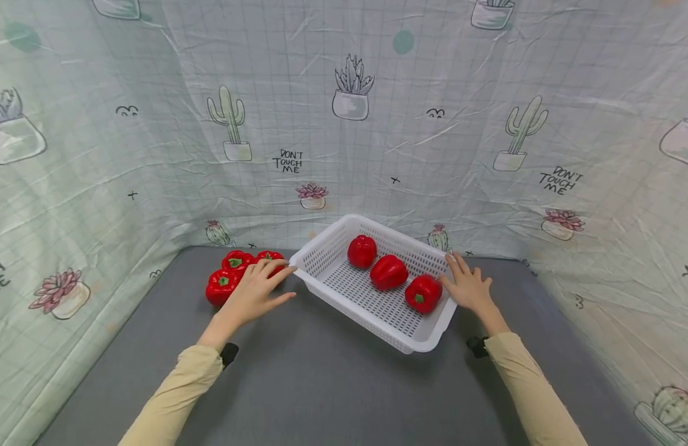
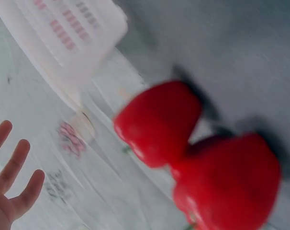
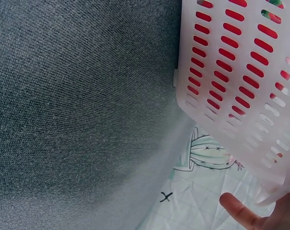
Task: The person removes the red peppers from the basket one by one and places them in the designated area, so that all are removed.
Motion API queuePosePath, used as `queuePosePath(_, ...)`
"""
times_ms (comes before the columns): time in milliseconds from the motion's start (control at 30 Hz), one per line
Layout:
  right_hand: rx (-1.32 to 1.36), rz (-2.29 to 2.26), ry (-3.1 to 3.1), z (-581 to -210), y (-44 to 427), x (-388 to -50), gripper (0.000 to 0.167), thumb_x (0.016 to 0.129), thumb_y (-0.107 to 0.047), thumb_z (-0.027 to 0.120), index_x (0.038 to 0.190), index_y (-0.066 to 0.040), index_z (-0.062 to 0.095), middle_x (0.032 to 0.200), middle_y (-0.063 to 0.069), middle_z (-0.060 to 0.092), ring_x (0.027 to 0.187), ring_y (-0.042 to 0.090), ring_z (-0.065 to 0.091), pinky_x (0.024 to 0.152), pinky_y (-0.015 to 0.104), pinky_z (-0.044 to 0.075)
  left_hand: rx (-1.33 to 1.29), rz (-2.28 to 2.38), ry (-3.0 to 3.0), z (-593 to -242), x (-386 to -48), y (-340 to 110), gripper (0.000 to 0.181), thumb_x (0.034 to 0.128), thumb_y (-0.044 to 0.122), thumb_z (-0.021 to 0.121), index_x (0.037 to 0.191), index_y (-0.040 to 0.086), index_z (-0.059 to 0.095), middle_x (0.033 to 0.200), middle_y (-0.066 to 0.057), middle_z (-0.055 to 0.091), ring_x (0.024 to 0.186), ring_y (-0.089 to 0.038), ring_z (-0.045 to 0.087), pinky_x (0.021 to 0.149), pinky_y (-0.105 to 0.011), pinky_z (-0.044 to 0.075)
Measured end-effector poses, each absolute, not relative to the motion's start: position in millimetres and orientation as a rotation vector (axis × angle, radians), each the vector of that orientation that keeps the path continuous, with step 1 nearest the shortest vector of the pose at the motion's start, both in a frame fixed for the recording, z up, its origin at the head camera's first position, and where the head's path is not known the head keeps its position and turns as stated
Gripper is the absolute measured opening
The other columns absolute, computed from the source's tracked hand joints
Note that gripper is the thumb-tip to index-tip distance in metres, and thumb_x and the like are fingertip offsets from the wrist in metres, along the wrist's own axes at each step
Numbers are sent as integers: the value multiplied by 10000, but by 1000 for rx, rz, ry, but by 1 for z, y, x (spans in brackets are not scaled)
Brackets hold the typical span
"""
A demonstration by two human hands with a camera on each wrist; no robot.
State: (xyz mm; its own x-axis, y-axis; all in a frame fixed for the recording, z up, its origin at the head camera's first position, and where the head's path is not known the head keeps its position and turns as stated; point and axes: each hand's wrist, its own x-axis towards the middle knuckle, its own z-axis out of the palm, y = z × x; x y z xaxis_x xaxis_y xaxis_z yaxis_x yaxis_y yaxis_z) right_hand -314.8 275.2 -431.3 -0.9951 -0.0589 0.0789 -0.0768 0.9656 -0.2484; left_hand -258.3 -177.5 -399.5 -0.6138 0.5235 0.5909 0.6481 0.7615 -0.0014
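A white perforated plastic basket sits at an angle on the grey surface, with three red bell peppers inside. My right hand holds the basket's right end, thumb over the rim and at least one finger splayed outward. The right wrist view shows the basket's slotted wall beside this hand, which is mostly cut off. At the basket's left corner my left hand hovers with spread fingers, and nothing is in it. Several more red bell peppers lie behind and left of that hand, partly hidden by it.
A grey cloth-covered table lies under everything. Pale curtain printed with cacti surrounds it at the back and both sides, close behind the basket. Dark wrist straps sit at both sleeve cuffs.
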Motion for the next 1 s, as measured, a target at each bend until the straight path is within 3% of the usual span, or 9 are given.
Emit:
queuePosePath(300, 102, 419, -3033, -428, 275, -315, 613, 923, -413, 331, 1423, -99, 165, 1477, 195, 118, 1193, 555, 208, 856, 738, 119, -954, -288, -2357, -398, -262, -135, 505, 718, 360, 713, 1167, 176, 576, 1142, -64, 557, 993, -221, 483, 777, -361, 405)
queuePosePath(600, 79, 480, -2988, -432, 274, -315, 584, 924, -400, 349, 1418, -124, 205, 1477, 172, 143, 1187, 558, 216, 845, 737, 141, -1061, -325, -2354, -404, -268, -99, 429, 757, 362, 675, 1131, 166, 600, 1128, -48, 573, 1011, -218, 486, 843, -421, 419)
queuePosePath(1000, 74, 491, -2997, -431, 272, -311, 582, 930, -402, 337, 1419, -120, 198, 1481, 168, 133, 1186, 560, 216, 836, 737, 151, -1086, -379, -2442, -401, -272, -61, 424, 774, 377, 652, 1148, 188, 593, 1132, -18, 570, 1016, -189, 484, 838, -362, 419)
